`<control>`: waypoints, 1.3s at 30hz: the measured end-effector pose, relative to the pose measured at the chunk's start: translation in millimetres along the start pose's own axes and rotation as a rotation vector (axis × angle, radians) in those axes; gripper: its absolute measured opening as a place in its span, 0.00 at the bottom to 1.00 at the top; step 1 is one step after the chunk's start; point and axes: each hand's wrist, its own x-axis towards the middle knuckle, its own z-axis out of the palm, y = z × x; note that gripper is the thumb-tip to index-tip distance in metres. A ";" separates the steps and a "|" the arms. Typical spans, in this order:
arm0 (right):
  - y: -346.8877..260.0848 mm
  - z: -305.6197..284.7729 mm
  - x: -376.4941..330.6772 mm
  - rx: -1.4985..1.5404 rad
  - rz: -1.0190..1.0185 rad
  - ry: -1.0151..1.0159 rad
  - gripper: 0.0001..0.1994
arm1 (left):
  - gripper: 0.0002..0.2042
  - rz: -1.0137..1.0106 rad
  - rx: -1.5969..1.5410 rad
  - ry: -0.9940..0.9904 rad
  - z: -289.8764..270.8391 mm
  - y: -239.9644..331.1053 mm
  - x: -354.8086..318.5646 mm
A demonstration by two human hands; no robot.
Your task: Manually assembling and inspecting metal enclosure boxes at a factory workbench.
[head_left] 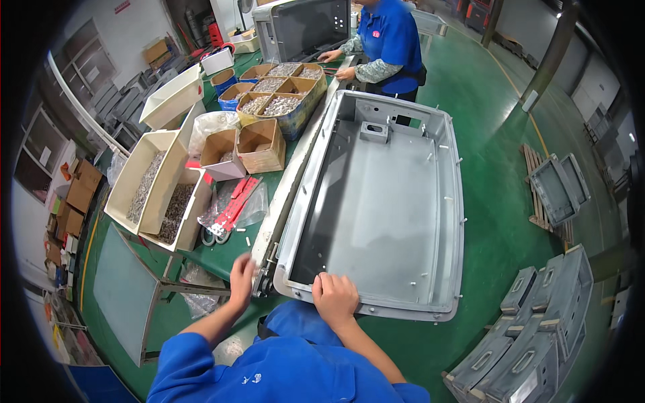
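A large grey metal housing (376, 221), shaped like a shallow open tray, lies before me. Small white pegs stick out around its rim. At its near edge, left of the middle, my right hand (334, 297) is closed with bent fingers at the rim; whatever they grip is hidden. My left hand (242, 279) hovers left of the housing's near corner, beside the bench edge. Its bent fingers are smeared by motion, so their hold cannot be told. Just beyond it, small white pegs (247, 240) lie on the green bench top, near scissors (216, 236) and red strips (236, 203).
Cream bins (142, 176) of small parts stand at left on the bench, with cardboard boxes (262, 145) and a divided parts box (281, 106) beyond. A co-worker in blue (390, 47) works at the far end. Grey housings (531, 329) are stacked at lower right.
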 end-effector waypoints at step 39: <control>0.1 2.2 -4.1 -0.052 -0.083 0.012 0.07 | 0.08 0.802 -0.470 -1.240 14.8 279.5 -62.7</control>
